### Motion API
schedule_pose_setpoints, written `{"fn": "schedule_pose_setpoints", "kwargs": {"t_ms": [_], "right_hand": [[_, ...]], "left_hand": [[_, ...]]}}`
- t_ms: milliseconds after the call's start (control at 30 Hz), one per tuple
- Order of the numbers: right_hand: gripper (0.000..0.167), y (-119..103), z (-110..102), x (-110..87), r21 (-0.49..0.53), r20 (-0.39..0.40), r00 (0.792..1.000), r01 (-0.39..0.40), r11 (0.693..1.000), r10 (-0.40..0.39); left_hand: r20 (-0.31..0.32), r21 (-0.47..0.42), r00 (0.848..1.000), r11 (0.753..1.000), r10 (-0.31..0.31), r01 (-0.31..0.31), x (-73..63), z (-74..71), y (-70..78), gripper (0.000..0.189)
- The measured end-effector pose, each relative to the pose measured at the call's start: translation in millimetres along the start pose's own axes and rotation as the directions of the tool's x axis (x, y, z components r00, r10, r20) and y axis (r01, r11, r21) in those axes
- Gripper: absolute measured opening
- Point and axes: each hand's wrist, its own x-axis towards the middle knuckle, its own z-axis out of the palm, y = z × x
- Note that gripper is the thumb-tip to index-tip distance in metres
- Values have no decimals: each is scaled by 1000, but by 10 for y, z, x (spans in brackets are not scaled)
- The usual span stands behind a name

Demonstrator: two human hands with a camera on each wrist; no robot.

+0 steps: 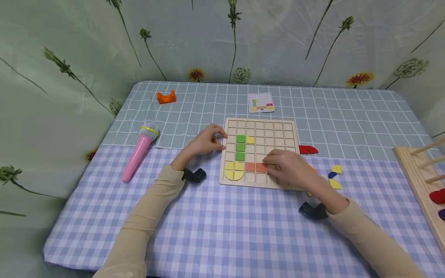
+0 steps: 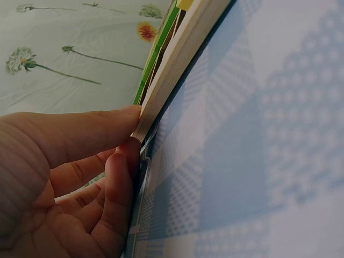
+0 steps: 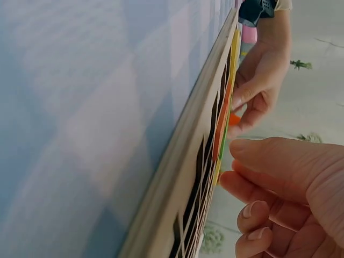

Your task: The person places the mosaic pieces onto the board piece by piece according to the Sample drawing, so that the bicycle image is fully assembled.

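Note:
A wooden grid board [image 1: 278,133] lies on the table, with green squares [image 1: 240,147] in a column and a yellow quarter-circle [image 1: 250,139] beside the top one. Yellow quarter-circles form a disc [image 1: 234,171] at its lower left, with orange squares [image 1: 255,167] to the right. My left hand [image 1: 208,139] touches the board's left edge with thumb and fingertips; in the left wrist view the thumb [image 2: 107,126] rests against that edge. Over the lower board hovers my right hand [image 1: 290,166], fingertips near the orange squares. The right wrist view shows a gap between thumb and index finger, holding nothing visible.
Red pieces [image 1: 307,149] lie by the board's right edge, with yellow quarter-circles [image 1: 335,184] and a blue piece [image 1: 332,175] farther right. A pattern card [image 1: 261,102] lies behind the board. A pink microphone [image 1: 140,151], orange holder [image 1: 166,97] and wooden rack [image 1: 413,177] stand around.

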Motion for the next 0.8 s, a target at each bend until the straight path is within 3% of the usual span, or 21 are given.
{"fn": "schedule_pose_setpoints", "kwargs": {"t_ms": [467, 800], "right_hand": [[23, 294, -202, -340, 42, -32, 998, -59, 997, 61], [24, 453, -276, -520, -4, -20, 991, -135, 991, 135]], "left_hand": [[-2, -14, 1000, 1000, -20, 20, -11, 0, 12, 32], [-7, -12, 1000, 1000, -5, 5, -11, 1, 16, 31]]}}
